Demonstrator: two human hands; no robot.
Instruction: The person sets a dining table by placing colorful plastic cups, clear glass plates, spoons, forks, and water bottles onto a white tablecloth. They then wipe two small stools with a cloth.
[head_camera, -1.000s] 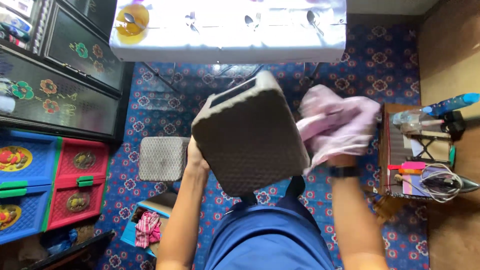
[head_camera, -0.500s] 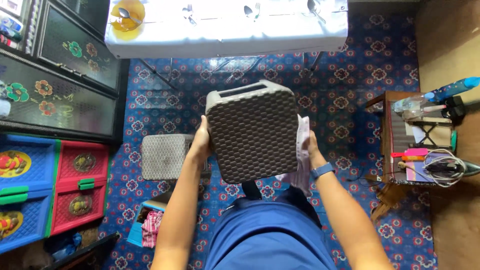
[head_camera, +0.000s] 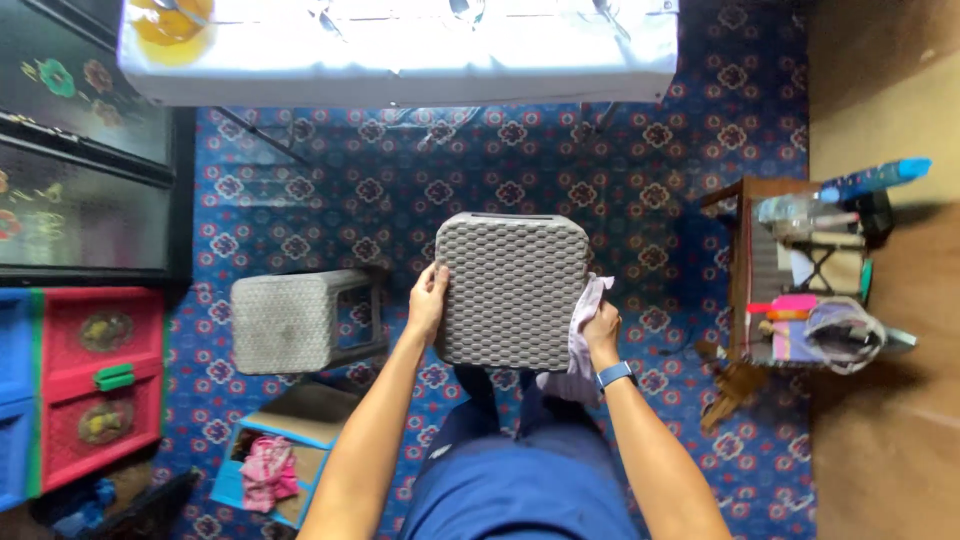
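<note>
I hold a grey woven-pattern plastic stool (head_camera: 512, 288) upright in front of me, seat toward the camera, low over the blue patterned floor (head_camera: 640, 200). My left hand (head_camera: 429, 301) grips its left edge. My right hand (head_camera: 601, 325) presses against its right edge with a pale pink cloth (head_camera: 578, 340) pinched between palm and stool; the cloth hangs down below the hand. A dark watch sits on my right wrist. My blue trousers (head_camera: 520, 480) fill the bottom of the view.
A second grey stool (head_camera: 285, 322) stands to the left. A white-covered table (head_camera: 400, 50) with spoons and a yellow bowl spans the top. Dark cabinets and red and blue drawers line the left. A small wooden stand (head_camera: 790, 290) with bottles sits right. A box (head_camera: 270, 465) holds cloth.
The stool has swung from tilted to upright and come down lower. The pink cloth, earlier bunched high at the stool's right side, now hangs under my right hand against its edge.
</note>
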